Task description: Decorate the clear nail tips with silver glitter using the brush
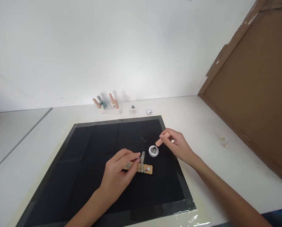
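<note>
My left hand [118,171] rests on the black mat [89,157] and pinches the end of a tan strip [144,169] that carries a clear nail tip [142,158] and small stones. My right hand [178,145] holds a peach-coloured handle [162,139], its lower end pointing down over a small round white pot [153,151] of tiny beads. The pot sits on the mat just right of the strip. Whether the handle's tip touches the pot's contents I cannot tell.
At the back of the white table [226,176] stand several small bottles with peach caps [106,105], a tiny jar [132,109] and a round lid [149,111]. Two small white rings [223,142] lie to the right. A brown board [256,94] leans along the right side.
</note>
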### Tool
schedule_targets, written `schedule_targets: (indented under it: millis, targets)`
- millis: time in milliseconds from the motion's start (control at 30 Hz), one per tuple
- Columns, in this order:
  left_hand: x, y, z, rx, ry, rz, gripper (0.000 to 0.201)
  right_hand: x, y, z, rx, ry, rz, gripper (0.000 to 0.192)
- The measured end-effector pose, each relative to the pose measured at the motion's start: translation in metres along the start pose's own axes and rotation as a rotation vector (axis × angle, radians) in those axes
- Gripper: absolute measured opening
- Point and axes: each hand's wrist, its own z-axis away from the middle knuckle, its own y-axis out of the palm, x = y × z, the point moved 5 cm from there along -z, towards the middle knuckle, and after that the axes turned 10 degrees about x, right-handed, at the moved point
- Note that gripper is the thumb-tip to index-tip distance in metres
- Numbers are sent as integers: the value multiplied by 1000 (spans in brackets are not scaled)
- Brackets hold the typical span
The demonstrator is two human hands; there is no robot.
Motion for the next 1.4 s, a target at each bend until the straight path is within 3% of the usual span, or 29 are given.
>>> schedule_targets:
  millis: [367, 833, 1100, 1400]
  targets:
    - [0, 0, 1, 7, 6, -2, 15, -3, 9, -1, 85, -2, 52, 30]
    - [1, 1, 2, 14, 13, -2, 15, -4, 7, -1, 56, 0, 35, 30]
    - [0, 0, 1, 20, 9, -9, 15, -7, 11, -1, 127, -8, 56, 28]
    - [0, 0, 1, 16, 13, -2, 14, -5, 3, -1, 23, -18, 53, 29]
